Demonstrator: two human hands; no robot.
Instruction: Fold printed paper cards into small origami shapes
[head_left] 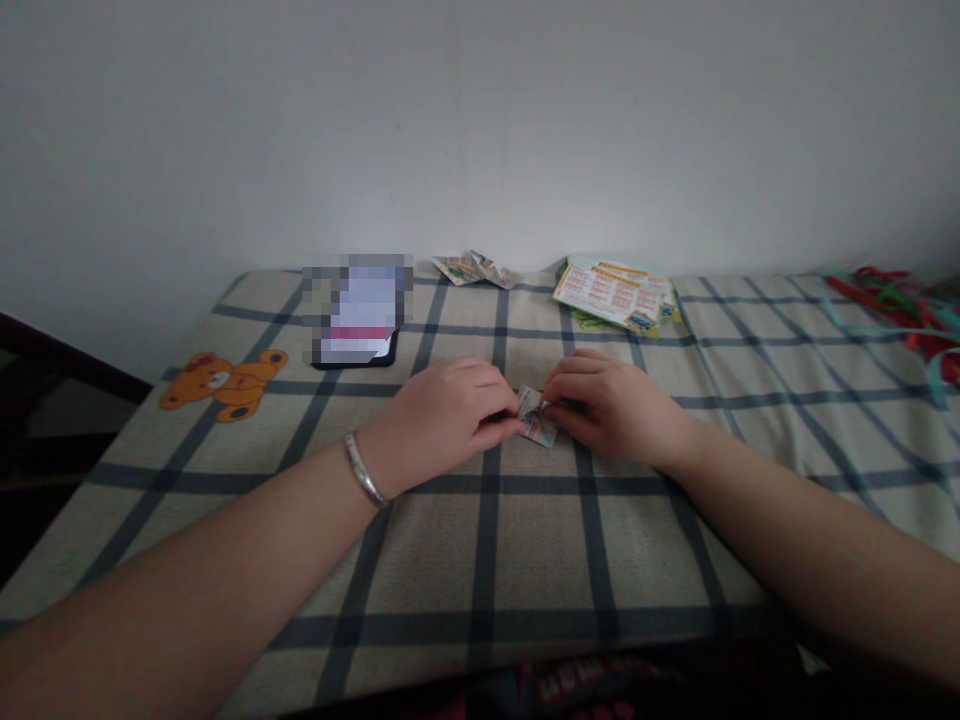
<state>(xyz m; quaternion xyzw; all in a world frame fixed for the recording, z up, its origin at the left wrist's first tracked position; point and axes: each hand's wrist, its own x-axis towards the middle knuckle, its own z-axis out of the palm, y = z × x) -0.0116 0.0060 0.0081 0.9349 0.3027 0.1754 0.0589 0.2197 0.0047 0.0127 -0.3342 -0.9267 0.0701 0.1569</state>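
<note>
Between my two hands is a small folded piece of printed paper (537,430), just above or on the checked tablecloth (540,540). My left hand (457,415), with a silver bangle (365,470) on its wrist, pinches the paper's left edge between thumb and fingers. From the other side my right hand (611,405) grips the paper's right edge, fingers curled and thumb below. Fingertips cover part of the paper, so its exact folds cannot be made out.
A phone (364,310) lies beyond my left hand, partly pixelated. Left of it is a teddy bear cutout (223,385). Folded paper pieces (476,268) and a stack of printed sheets (615,295) lie by the wall. Red and green ribbons (900,310) sit far right.
</note>
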